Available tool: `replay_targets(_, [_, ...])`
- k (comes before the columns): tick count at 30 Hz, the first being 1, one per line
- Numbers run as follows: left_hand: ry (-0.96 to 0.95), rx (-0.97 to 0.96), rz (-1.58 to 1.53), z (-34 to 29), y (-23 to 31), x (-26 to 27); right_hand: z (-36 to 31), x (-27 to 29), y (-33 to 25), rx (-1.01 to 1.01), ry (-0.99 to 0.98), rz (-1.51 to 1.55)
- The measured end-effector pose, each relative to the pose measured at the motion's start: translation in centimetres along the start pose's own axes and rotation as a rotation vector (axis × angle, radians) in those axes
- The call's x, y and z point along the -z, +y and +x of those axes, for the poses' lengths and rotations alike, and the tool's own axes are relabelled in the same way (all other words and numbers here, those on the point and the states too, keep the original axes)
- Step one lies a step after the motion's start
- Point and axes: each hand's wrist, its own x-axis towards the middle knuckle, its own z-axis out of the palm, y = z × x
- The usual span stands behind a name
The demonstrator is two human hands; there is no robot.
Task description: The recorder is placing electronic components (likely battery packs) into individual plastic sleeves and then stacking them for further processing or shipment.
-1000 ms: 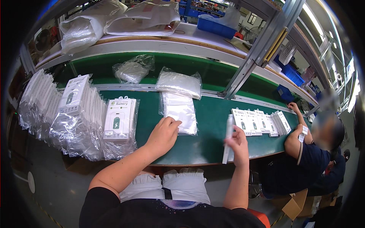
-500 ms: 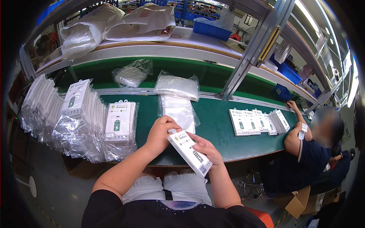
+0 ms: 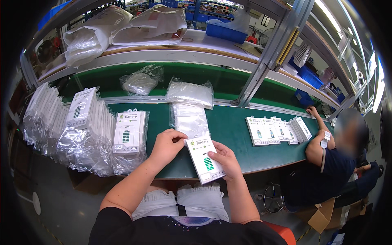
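My right hand (image 3: 228, 162) grips a white battery box (image 3: 205, 160) by its right side, thumb on the printed front. The box is tilted, its green-marked face turned up toward me. At the box's upper left corner, my left hand (image 3: 168, 145) has its fingers pinched together; whatever they hold there is hidden. Just beyond the box lies a stack of clear plastic bags (image 3: 190, 118) on the green table (image 3: 232, 122).
Bagged boxes stand in rows (image 3: 87, 134) at the left, with one bagged box (image 3: 127, 132) in front. Several unbagged boxes (image 3: 271, 131) lean at the right. A crumpled plastic bag (image 3: 141, 81) sits behind. A co-worker (image 3: 314, 175) sits at the right beside a metal post (image 3: 263, 61).
The battery box has turned more upright and its front now faces me more fully. My left hand's fingers have shifted from the box's top edge to its upper left corner.
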Motion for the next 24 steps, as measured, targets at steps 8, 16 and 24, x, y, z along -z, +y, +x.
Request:
replay_targets(8, [-0.18,0.025,-0.153,-1.5,2.6,-0.4,-0.3,-0.7,0.5,0.147,0.373,-0.084])
replay_targets(16, [-0.188,0.363,-0.92,-2.4,3.6,-2.9,-1.5,-2.8,0.2,0.212,0.272,-0.245])
replay_targets(24, [-0.33,0.36,-0.961,-2.5,5.5,-1.9,-2.9,-2.2,-2.8,0.181,-0.138,-0.59])
